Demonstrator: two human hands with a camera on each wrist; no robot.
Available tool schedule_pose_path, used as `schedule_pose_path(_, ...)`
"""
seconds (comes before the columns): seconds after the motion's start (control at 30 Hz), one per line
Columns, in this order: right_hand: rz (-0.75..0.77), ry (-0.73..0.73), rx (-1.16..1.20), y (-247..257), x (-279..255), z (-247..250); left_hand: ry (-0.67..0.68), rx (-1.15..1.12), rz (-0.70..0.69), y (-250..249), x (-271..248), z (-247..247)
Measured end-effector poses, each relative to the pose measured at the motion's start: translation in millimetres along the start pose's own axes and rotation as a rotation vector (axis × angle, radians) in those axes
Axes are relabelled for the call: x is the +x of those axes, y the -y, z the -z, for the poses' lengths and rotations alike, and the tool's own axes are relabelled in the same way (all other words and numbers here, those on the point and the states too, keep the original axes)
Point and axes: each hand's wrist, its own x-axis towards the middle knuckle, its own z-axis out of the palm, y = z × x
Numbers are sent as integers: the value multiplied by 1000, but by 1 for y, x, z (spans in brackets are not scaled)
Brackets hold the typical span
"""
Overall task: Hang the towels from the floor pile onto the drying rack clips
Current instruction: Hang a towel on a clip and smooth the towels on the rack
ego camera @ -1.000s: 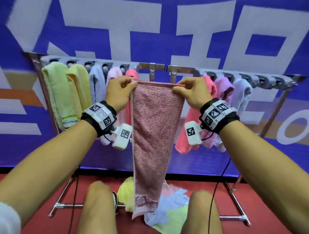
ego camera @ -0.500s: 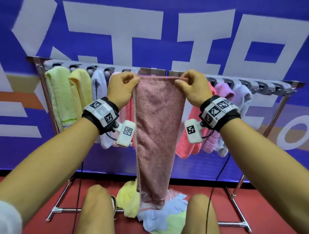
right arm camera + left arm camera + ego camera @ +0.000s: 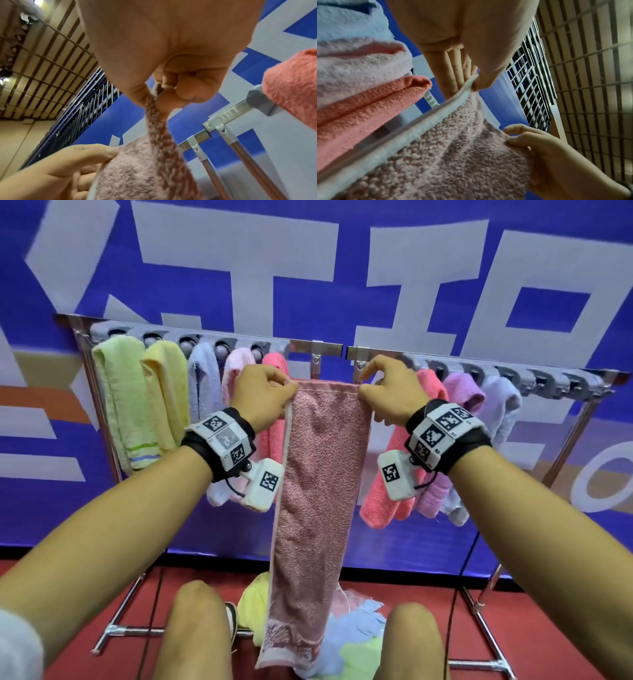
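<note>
left hand (image 3: 262,395): raised in front of the rack (image 3: 329,350), fingers curled, grip pinching the towel's (image 3: 318,484) top left corner.
right hand (image 3: 394,395): raised level with the left, grip pinching the top right corner between thumb and fingers (image 3: 187,83).
towel: dusty pink, top edge stretched flat between both hands just below the rack bar's middle gap; long axis vertical, lower end with a patterned band hanging over the pile (image 3: 352,645) on the floor.
rack: coloured towels hang from clips (image 3: 507,373) on either side.
writing: large white characters on the blue banner (image 3: 445,268), unreadable; square black-and-white markers on the wristbands.
</note>
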Motion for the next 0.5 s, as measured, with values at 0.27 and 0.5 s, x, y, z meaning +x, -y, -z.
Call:
schedule_pose_path(0.27, -13, 176, 349, 32, -16, -14, 162, -123, -42, -18, -20, -18)
schedule_pose_path(0.5, 20, 284, 456, 31, -19, -13, 234, -169, -27, -23, -23, -14)
